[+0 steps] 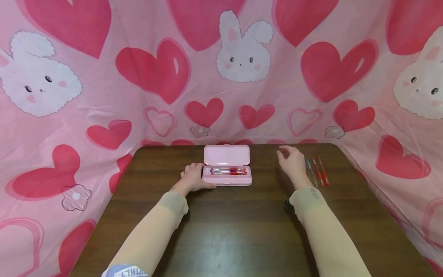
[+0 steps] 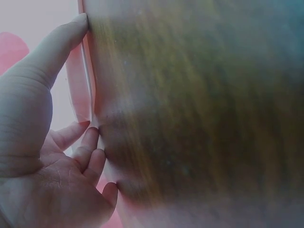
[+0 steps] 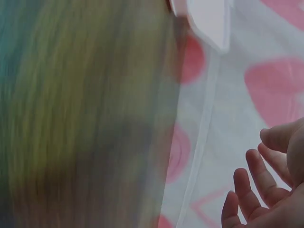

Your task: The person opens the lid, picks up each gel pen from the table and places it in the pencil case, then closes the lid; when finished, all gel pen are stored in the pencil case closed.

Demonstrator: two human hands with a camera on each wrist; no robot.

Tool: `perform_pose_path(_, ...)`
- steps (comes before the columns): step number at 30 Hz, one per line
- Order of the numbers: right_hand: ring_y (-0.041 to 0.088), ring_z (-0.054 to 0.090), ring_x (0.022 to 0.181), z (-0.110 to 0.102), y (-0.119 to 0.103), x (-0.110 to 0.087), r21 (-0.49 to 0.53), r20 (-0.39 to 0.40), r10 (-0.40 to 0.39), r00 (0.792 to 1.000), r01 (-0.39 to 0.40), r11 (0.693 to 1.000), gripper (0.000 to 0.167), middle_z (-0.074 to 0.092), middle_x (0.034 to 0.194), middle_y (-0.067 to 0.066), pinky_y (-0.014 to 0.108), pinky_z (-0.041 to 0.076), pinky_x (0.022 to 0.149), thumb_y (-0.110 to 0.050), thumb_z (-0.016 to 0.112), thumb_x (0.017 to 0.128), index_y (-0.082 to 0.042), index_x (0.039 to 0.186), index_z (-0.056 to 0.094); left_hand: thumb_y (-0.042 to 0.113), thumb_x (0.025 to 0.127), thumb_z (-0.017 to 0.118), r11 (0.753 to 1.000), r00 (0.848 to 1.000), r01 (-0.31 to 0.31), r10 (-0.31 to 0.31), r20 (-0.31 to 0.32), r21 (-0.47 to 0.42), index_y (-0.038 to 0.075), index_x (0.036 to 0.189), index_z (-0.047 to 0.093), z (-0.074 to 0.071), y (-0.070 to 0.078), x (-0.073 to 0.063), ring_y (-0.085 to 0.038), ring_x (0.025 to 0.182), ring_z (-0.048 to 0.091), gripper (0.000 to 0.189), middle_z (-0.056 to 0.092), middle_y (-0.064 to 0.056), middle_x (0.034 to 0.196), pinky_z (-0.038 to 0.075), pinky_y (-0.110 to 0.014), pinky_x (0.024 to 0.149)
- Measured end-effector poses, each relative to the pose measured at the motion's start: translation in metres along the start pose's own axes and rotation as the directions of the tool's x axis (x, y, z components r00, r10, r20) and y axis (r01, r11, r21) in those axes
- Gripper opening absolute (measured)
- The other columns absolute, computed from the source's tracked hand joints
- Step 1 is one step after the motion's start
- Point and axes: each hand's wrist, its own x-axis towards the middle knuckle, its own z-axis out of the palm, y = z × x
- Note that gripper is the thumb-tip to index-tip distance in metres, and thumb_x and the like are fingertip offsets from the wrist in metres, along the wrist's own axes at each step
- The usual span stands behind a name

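Observation:
A pink pencil case (image 1: 221, 181) lies on the table with its lid (image 1: 226, 155) raised at the back. Several clear-barrelled pens (image 1: 228, 171) with red and blue parts rest inside. My left hand (image 1: 192, 179) holds the case at its left end, thumb along the front edge and fingers at the side. In the left wrist view, the thumb (image 2: 57, 42) and index fingertip meet the edge of the case (image 2: 81, 90). My right hand (image 1: 292, 161) hovers over the table right of the case, fingers loosely bent, holding nothing; the right wrist view shows these fingers (image 3: 259, 185) apart.
To the right of my right hand, a grey-blue pen (image 1: 311, 173) and two red pens (image 1: 316, 171) lie side by side on the dark wooden table (image 1: 221, 223). A pink cloth (image 1: 207, 88) with hearts and rabbits hangs around the table's back and sides.

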Motion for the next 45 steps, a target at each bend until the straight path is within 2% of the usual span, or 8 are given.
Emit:
perform_pose_path(3, 0.048, 0.067, 0.127, -0.015, 0.015, -0.001, -0.019, -0.047, 0.060, 0.997, -0.061, 0.998, 0.035, 0.073, 0.134, 0.025, 0.064, 0.050, 0.109, -0.027, 0.064, 0.109, -0.005, 0.136, 0.073, 0.066, 0.075, 0.094, 1.000, 1.000, 0.003, -0.003, 0.000, 0.000, 0.011, 0.152, 0.052, 0.001, 0.002, -0.001, -0.038, 0.139, 0.043, 0.104, 0.056, -0.016, 0.145, 0.034, -0.061, 0.114)
perform_pose_path(7, 0.050, 0.063, 0.133, -0.030, 0.030, -0.003, -0.014, -0.092, 0.136, 0.986, -0.138, 0.990, 0.036, 0.071, 0.137, 0.028, 0.064, 0.046, 0.116, -0.027, 0.063, 0.109, -0.004, 0.136, 0.073, 0.065, 0.075, 0.095, 1.000, 1.000, 0.006, -0.006, -0.003, 0.000, 0.011, 0.152, 0.052, 0.003, 0.001, -0.001, -0.038, 0.139, 0.043, 0.104, 0.056, -0.016, 0.145, 0.034, -0.061, 0.114)
perform_pose_path(11, 0.052, 0.062, 0.133, -0.042, 0.043, -0.005, -0.005, -0.113, 0.196, 0.974, -0.198, 0.980, 0.038, 0.071, 0.138, 0.028, 0.064, 0.045, 0.115, -0.027, 0.061, 0.110, -0.004, 0.137, 0.072, 0.065, 0.075, 0.095, 1.000, 1.000, 0.003, -0.003, -0.005, -0.002, 0.011, 0.151, 0.052, 0.002, 0.002, -0.001, -0.038, 0.138, 0.043, 0.103, 0.056, -0.016, 0.144, 0.034, -0.061, 0.114)
perform_pose_path(17, 0.050, 0.063, 0.128, -0.056, 0.062, -0.009, -0.020, -0.122, 0.272, 0.954, -0.277, 0.961, 0.041, 0.073, 0.132, 0.028, 0.065, 0.046, 0.112, -0.029, 0.058, 0.110, -0.003, 0.139, 0.072, 0.065, 0.075, 0.095, 1.000, 1.000, 0.000, 0.000, -0.006, 0.000, 0.010, 0.152, 0.052, 0.001, 0.001, 0.000, -0.038, 0.139, 0.043, 0.104, 0.056, -0.016, 0.146, 0.034, -0.061, 0.114)
perform_pose_path(28, 0.057, 0.055, 0.137, -0.078, 0.093, -0.022, -0.083, -0.139, 0.399, 0.907, -0.412, 0.908, 0.045, 0.066, 0.143, 0.033, 0.067, 0.043, 0.113, -0.029, 0.053, 0.109, -0.001, 0.142, 0.068, 0.065, 0.075, 0.095, 1.000, 1.000, 0.001, -0.001, -0.004, -0.002, 0.011, 0.152, 0.052, 0.000, 0.002, -0.001, -0.038, 0.140, 0.042, 0.103, 0.056, -0.016, 0.147, 0.034, -0.061, 0.115)
perform_pose_path(34, 0.059, 0.055, 0.136, -0.083, 0.105, -0.029, -0.134, -0.092, 0.464, 0.881, -0.473, 0.871, 0.051, 0.062, 0.148, 0.034, 0.070, 0.045, 0.110, -0.032, 0.051, 0.110, 0.001, 0.146, 0.063, 0.064, 0.075, 0.095, 1.000, 1.000, 0.004, -0.004, -0.011, 0.007, 0.010, 0.152, 0.051, 0.000, 0.002, 0.000, -0.039, 0.140, 0.042, 0.104, 0.055, -0.018, 0.147, 0.034, -0.062, 0.114)
perform_pose_path(41, 0.062, 0.054, 0.135, -0.085, 0.113, -0.031, -0.208, -0.002, 0.474, 0.880, -0.464, 0.861, 0.055, 0.061, 0.148, 0.036, 0.069, 0.046, 0.110, -0.035, 0.051, 0.107, 0.005, 0.144, 0.062, 0.064, 0.075, 0.095, 1.000, 1.000, 0.004, -0.004, -0.015, 0.019, 0.010, 0.150, 0.053, 0.001, 0.000, 0.001, -0.041, 0.140, 0.042, 0.102, 0.055, -0.018, 0.148, 0.034, -0.063, 0.111)
perform_pose_path(45, 0.063, 0.054, 0.133, -0.086, 0.120, -0.032, -0.231, 0.061, 0.489, 0.870, -0.464, 0.855, 0.057, 0.061, 0.147, 0.037, 0.068, 0.047, 0.109, -0.038, 0.054, 0.106, 0.006, 0.140, 0.064, 0.065, 0.075, 0.095, 1.000, 1.000, 0.004, -0.004, -0.011, 0.012, 0.010, 0.150, 0.053, 0.000, 0.001, -0.001, -0.040, 0.140, 0.043, 0.102, 0.056, -0.018, 0.147, 0.034, -0.063, 0.112)
